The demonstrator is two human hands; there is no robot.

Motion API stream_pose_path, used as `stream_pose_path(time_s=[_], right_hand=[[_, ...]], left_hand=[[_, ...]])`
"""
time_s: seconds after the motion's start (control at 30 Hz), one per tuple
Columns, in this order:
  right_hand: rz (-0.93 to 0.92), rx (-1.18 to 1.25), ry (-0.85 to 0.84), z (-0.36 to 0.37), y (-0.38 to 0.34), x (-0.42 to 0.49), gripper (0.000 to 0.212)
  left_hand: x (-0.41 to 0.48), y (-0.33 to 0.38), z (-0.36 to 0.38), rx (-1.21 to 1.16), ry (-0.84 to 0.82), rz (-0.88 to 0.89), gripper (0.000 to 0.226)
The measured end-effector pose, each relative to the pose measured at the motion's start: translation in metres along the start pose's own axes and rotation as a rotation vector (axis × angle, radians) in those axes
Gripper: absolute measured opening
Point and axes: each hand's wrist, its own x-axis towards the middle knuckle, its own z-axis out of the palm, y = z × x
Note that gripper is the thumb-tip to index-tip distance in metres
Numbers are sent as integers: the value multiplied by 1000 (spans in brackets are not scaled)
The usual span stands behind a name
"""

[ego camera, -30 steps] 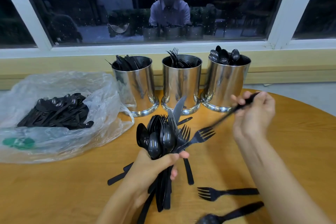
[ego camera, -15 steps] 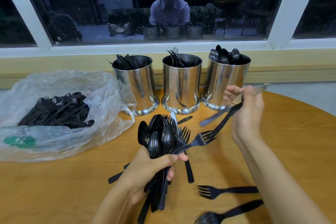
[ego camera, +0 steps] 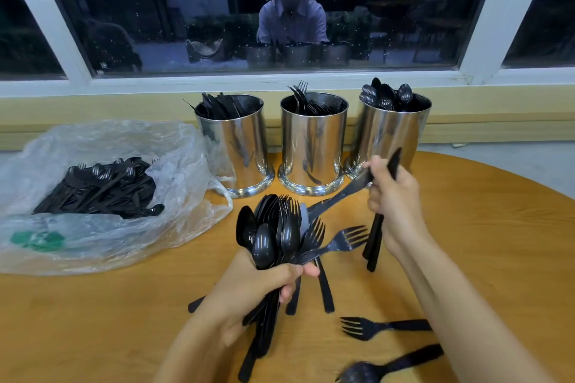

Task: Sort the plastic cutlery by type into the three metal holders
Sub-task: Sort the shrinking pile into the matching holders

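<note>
Right hand (ego camera: pixel 395 205), front-right of middle holder (ego camera: pixel 312 146), clamped on black handles (ego camera: pixel 373 242) plus knife (ego camera: pixel 342 193) freshly drawn from bundle (ego camera: pixel 280 233) gripped by left hand (ego camera: pixel 249 289) before that holder; likely next: knives into left holder (ego camera: pixel 231 146).

— Where do the holders stand?
— Three shiny metal cylinders, upright in a row at the far side of the counter (ego camera: pixel 124 320): the left holder (ego camera: pixel 236 146) has knives, the middle holder (ego camera: pixel 312 146) forks, the right holder (ego camera: pixel 389 134) spoons.
— And the unsorted pieces?
— The left hand (ego camera: pixel 249 286) grips a fanned bundle of black plastic cutlery (ego camera: pixel 273 233), heads up. The right hand (ego camera: pixel 395 202) pinches a black plastic knife (ego camera: pixel 339 196) slanting beside it, plus other handles. A loose fork (ego camera: pixel 382 326) and loose spoon (ego camera: pixel 389 367) lie flat nearby. A heap of cutlery (ego camera: pixel 99 190) sits in the clear plastic bag (ego camera: pixel 174 165).
</note>
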Motion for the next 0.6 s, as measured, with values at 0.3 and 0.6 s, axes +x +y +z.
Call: stream_pose_path(time_s=[0.3, 0.6], right_hand=[[-50, 331, 132, -6, 1, 3, 16], [304, -476, -783, 11, -12, -24, 9]], left_hand=[[3, 0, -4, -129, 91, 3, 19], [1, -1, -2, 98, -1, -25, 25]])
